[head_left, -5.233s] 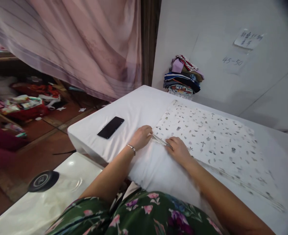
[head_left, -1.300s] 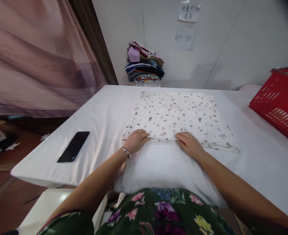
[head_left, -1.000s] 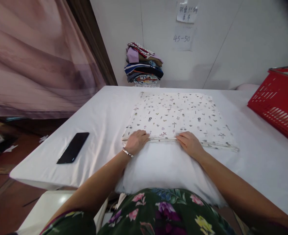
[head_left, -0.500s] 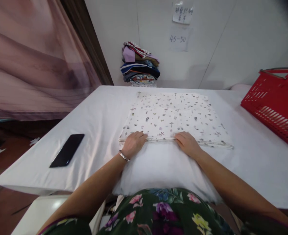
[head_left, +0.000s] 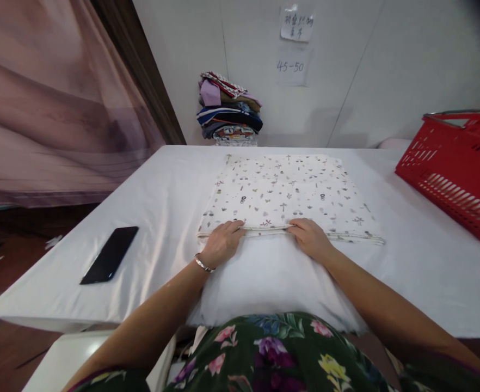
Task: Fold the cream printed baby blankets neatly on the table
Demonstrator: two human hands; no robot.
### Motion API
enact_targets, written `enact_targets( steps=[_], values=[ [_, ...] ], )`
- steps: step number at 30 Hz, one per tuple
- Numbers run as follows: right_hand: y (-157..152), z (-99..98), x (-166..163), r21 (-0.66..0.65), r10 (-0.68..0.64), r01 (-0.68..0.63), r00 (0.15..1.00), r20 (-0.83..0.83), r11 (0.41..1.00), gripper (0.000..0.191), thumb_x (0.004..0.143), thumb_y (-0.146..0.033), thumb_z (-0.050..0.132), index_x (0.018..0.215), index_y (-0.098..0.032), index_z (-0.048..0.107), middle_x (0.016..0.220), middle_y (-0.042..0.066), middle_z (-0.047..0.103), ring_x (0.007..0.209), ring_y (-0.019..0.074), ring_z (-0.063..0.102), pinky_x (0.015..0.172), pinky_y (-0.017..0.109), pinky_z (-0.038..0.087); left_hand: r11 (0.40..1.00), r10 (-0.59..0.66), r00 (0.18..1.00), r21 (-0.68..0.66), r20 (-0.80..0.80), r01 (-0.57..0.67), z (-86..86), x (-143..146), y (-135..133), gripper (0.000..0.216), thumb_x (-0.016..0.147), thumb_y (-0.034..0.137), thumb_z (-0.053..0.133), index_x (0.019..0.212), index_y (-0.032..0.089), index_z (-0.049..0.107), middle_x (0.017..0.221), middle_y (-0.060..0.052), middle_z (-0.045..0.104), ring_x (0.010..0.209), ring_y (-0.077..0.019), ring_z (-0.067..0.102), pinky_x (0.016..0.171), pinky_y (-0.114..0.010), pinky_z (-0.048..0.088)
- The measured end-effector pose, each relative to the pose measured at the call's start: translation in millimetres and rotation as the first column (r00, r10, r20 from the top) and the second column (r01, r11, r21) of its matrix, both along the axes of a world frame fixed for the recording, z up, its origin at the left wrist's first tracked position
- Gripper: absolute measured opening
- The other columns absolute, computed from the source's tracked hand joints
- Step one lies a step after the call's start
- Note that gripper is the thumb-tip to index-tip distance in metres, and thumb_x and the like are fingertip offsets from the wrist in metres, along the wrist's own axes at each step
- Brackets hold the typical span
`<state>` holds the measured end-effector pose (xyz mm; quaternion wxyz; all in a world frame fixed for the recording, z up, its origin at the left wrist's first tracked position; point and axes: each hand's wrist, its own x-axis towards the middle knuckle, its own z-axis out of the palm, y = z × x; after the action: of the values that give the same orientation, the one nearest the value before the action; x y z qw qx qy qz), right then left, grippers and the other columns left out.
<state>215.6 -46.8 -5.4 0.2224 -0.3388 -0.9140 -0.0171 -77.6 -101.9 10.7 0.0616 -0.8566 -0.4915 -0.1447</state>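
From the head view, my left hand (head_left: 222, 243) and right hand (head_left: 310, 238) each close a curled grip on the near hem of the printed cloth (head_left: 284, 190), which lies folded flat in the middle of the surface (head_left: 162, 185). Spaced apart, they likely pin its layers even. The phone (head_left: 110, 254) lies well apart, to the left.

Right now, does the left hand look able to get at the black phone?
Probably yes: the phone lies left of the left hand, only bare sheet between them, though that hand grips the printed cloth.
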Motion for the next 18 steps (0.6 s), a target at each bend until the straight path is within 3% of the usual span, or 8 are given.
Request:
enact_targets(
  steps=[5, 13, 18],
  values=[
    [-2.3, 2.3, -1.2, -0.030, -0.009, 0.010, 0.999, 0.046, 0.999, 0.019, 0.087, -0.023, 0.045, 0.091, -0.017, 0.063, 0.105, 0.009, 0.058, 0.093, 0.0216, 0.051, 0.078, 0.035, 0.039, 0.999, 0.004, 1.000, -0.038, 0.006, -0.004, 5.2, -0.6, -3.1, 0.019, 0.087, 0.025, 0.044, 0.095, 0.020, 0.060, 0.116, -0.008, 0.055, 0.099, -0.0222, 0.051, 0.080, -0.036, 0.043],
    [1.9, -1.9, -1.5, -0.044, -0.011, 0.009, 0.999, -0.038, 0.999, 0.025, 0.091, -0.022, 0.038, 0.088, -0.017, 0.062, 0.101, 0.009, 0.061, 0.091, 0.0211, 0.053, 0.075, 0.035, 0.043, 0.998, 0.013, 0.993, 0.057, 0.114, -0.020, -0.6, -3.4, 3.2, 0.018, 0.089, 0.022, 0.039, 0.089, 0.018, 0.057, 0.107, -0.008, 0.060, 0.097, -0.0197, 0.054, 0.080, -0.034, 0.043],
    [3.6, -3.8, -2.3, -0.023, -0.016, 0.014, 0.997, -0.080, 1.000, 0.023, 0.091, -0.021, 0.037, 0.090, -0.017, 0.060, 0.098, 0.010, 0.062, 0.089, 0.0217, 0.054, 0.074, 0.036, 0.044, 0.997, 0.057, 0.986, 0.046, 0.158, -0.065, -1.7, -1.8, 8.1, 0.016, 0.088, 0.020, 0.038, 0.086, 0.017, 0.054, 0.090, -0.006, 0.063, 0.086, -0.0174, 0.058, 0.074, -0.031, 0.043]
  ],
)
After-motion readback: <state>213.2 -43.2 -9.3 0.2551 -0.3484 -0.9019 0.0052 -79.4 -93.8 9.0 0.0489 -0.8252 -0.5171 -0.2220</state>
